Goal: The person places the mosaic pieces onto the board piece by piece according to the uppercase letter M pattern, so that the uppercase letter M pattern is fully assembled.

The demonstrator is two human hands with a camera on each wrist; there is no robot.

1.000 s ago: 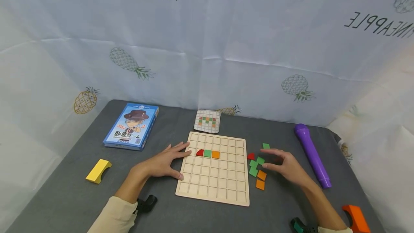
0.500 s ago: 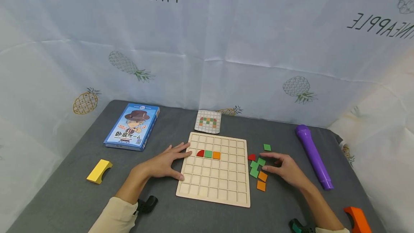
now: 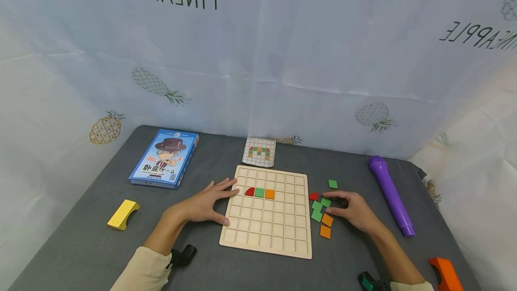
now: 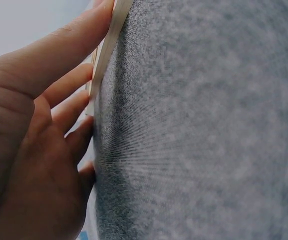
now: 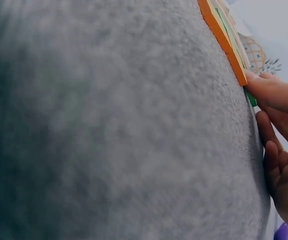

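Observation:
A light wooden grid board (image 3: 266, 228) lies on the dark table. A red quarter-round tile (image 3: 250, 191), a green tile (image 3: 259, 192) and an orange tile (image 3: 269, 194) sit side by side in one of its upper rows. My left hand (image 3: 203, 203) rests spread along the board's left edge, thumb and fingertips on the rim. Right of the board, my right hand (image 3: 353, 210) reaches over loose tiles, its index finger and thumb at opposite sides of a loose green tile (image 3: 325, 202). In the right wrist view, an orange tile (image 5: 223, 42) shows by the thumb tip.
Behind the board is a pattern card (image 3: 259, 152). A blue game box (image 3: 164, 158) and a yellow arch block (image 3: 123, 214) are at left. A purple toy microphone (image 3: 391, 196) and an orange arch block (image 3: 445, 274) are at right. A curtain (image 3: 258, 57) hangs behind the table.
My right index finger has come down and toward me, closer to the loose green tile. My left hand stays on the board's edge. The tiles keep their places.

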